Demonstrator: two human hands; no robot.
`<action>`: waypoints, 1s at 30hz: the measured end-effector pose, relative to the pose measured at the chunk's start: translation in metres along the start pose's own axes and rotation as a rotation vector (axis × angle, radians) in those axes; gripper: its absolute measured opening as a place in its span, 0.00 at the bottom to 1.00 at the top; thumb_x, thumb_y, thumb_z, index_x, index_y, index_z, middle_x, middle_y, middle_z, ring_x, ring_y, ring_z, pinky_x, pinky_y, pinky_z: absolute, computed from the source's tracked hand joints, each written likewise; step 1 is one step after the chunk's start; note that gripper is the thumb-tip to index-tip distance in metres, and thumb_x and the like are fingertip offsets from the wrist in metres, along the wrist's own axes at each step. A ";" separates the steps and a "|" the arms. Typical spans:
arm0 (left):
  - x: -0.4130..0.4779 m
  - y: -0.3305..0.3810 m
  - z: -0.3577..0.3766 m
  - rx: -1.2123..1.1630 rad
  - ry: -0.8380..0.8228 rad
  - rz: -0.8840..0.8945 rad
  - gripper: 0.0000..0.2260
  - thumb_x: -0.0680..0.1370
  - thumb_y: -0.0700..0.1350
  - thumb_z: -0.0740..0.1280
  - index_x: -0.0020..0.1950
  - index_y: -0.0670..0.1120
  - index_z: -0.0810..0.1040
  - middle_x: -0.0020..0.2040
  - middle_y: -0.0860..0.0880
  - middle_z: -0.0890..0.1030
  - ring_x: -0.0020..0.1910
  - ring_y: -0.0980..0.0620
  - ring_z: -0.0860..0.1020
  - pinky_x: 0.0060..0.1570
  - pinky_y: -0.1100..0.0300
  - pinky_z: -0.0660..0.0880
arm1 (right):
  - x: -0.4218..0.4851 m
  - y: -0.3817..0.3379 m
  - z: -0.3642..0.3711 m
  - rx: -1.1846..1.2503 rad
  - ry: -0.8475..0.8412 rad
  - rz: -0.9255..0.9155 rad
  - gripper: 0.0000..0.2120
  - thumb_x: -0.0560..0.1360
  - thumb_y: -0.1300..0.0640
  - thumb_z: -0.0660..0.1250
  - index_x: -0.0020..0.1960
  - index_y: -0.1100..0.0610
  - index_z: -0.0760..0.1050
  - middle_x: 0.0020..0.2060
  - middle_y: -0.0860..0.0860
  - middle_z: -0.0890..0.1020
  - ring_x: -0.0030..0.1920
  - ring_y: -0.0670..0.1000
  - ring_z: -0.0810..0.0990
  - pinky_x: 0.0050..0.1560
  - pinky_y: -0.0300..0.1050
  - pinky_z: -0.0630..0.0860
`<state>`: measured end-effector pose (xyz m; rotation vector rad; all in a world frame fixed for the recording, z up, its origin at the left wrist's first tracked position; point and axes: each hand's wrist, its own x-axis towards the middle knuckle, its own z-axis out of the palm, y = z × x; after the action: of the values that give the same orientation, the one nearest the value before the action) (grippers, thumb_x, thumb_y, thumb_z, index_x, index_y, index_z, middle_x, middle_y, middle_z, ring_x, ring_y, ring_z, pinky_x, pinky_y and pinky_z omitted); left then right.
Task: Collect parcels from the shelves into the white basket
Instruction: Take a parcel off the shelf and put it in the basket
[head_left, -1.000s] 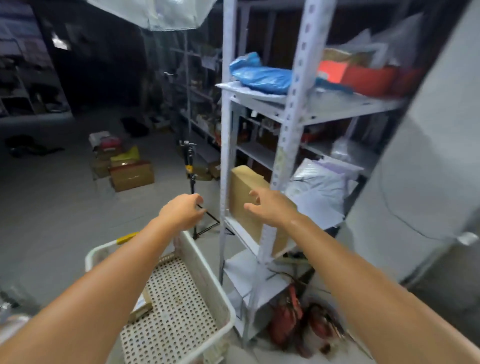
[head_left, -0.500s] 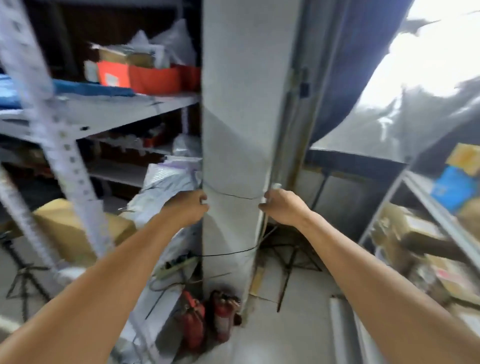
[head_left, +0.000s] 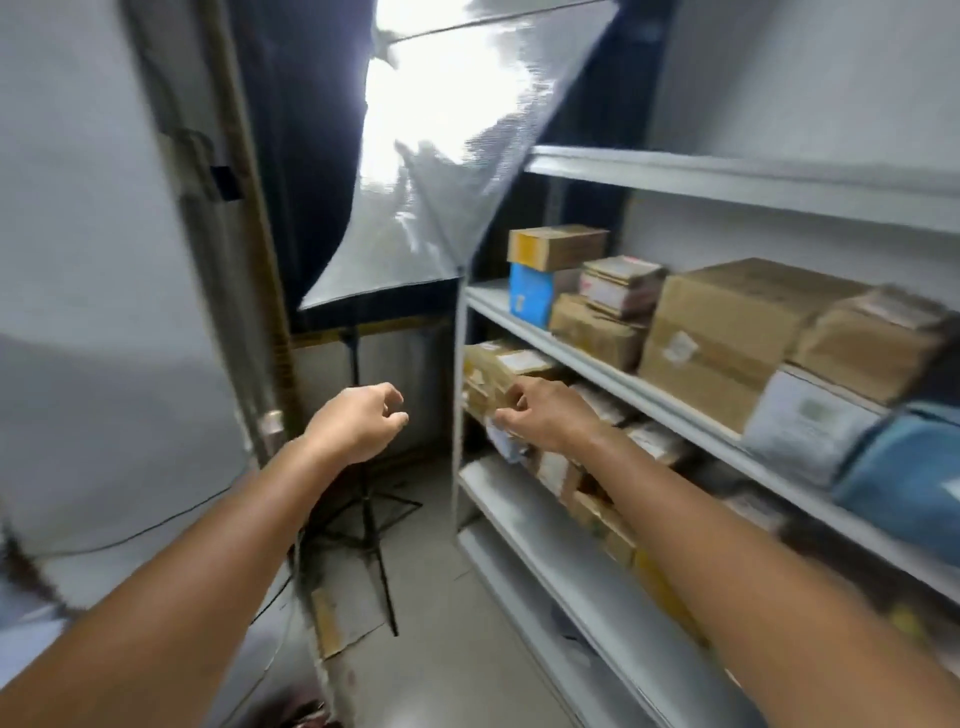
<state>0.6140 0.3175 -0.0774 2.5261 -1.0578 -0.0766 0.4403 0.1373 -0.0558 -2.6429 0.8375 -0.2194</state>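
The view has swung a long way to the right. A second ago the person faced another rack with the white basket at their feet. Now a new set of grey shelves (head_left: 727, 182) fills the right side, and the basket is out of sight — left behind, I think. So any parcel picked here will have to be carried back to it.

Left of the shelves stands a big shiny light screen (head_left: 441, 156) on a thin black stand (head_left: 369, 509).

The shelves are full of parcels. The biggest is a large brown box (head_left: 727, 332) on the middle shelf. At the far end of that shelf sits a blue box (head_left: 530, 296) with a small brown box (head_left: 556, 247) on top. One shelf down, also at the far end, lies a brown parcel (head_left: 498, 366) with a white label.

The right hand (head_left: 550, 415) has come up just in front of that parcel. Its fingers are loosely bent and hold nothing — I cannot tell if they touch it yet. The left hand (head_left: 358, 421) hangs in the air left of the shelves, loosely bent too, with nothing in it.

No parcel is taken yet. The brown parcel looks like the next one to grab.
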 end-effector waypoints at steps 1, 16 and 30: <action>0.006 0.012 0.007 -0.011 -0.015 0.055 0.14 0.79 0.57 0.64 0.62 0.56 0.76 0.59 0.52 0.81 0.57 0.49 0.78 0.55 0.55 0.74 | -0.011 0.011 -0.006 -0.007 0.021 0.043 0.20 0.77 0.43 0.65 0.65 0.51 0.75 0.62 0.52 0.80 0.60 0.55 0.78 0.60 0.49 0.75; -0.045 0.272 0.092 -0.013 -0.199 0.630 0.15 0.79 0.54 0.64 0.65 0.54 0.76 0.60 0.48 0.81 0.55 0.46 0.80 0.52 0.54 0.77 | -0.244 0.188 -0.096 -0.043 0.227 0.592 0.22 0.78 0.43 0.64 0.69 0.51 0.70 0.63 0.54 0.78 0.61 0.57 0.77 0.60 0.53 0.75; -0.184 0.478 0.175 -0.156 -0.387 0.834 0.14 0.79 0.53 0.66 0.63 0.52 0.77 0.60 0.46 0.81 0.56 0.43 0.79 0.54 0.52 0.77 | -0.460 0.329 -0.154 -0.067 0.403 0.950 0.18 0.76 0.42 0.67 0.61 0.50 0.76 0.55 0.50 0.81 0.55 0.54 0.80 0.54 0.46 0.76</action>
<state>0.1267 0.0831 -0.0743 1.7867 -2.0734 -0.3972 -0.1454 0.1107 -0.0572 -1.9726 2.1208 -0.4625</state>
